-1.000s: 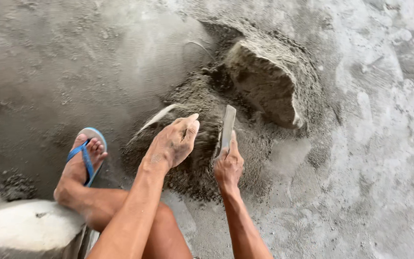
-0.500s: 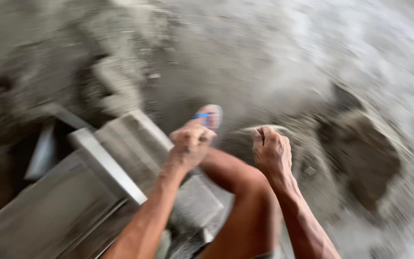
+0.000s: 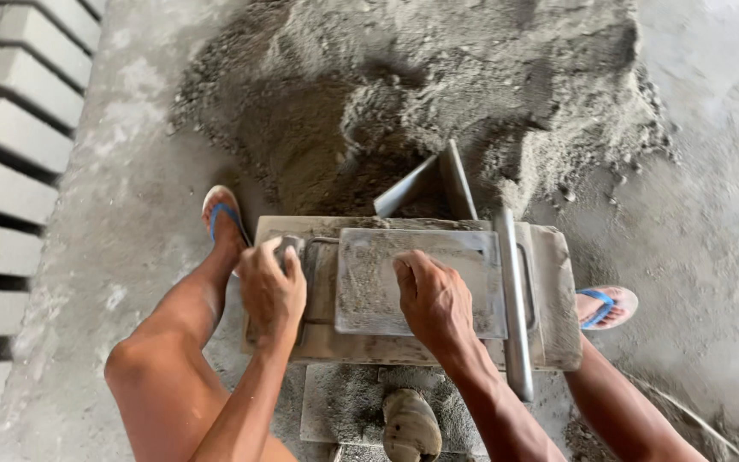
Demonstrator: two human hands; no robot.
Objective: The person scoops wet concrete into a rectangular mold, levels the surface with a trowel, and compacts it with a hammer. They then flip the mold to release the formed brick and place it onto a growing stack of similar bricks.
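Observation:
A grey metal block mould [image 3: 549, 291] lies on the ground between my legs, dusted with cement mix. My left hand [image 3: 271, 287] is closed around a handle at the mould's left end. My right hand [image 3: 434, 299] rests palm down on the flat metal plate [image 3: 369, 282] that covers the mould's middle. A metal bar [image 3: 511, 299] runs across the mould's right side. A scoop or shovel blade [image 3: 434, 184] sticks out of the mix just beyond the mould.
A big heap of damp grey sand-cement mix [image 3: 438, 94] spreads ahead. Rows of finished grey blocks [image 3: 10, 128] line the left edge. My feet in blue flip-flops [image 3: 224, 214] [image 3: 605, 306] flank the mould. A rounded stone-like lump [image 3: 410, 425] sits below the mould.
The view has swung from a broken heap on the floor to the mould. My hands, earlier raised with a flat tool in the right, now rest on the mould's handle and plate.

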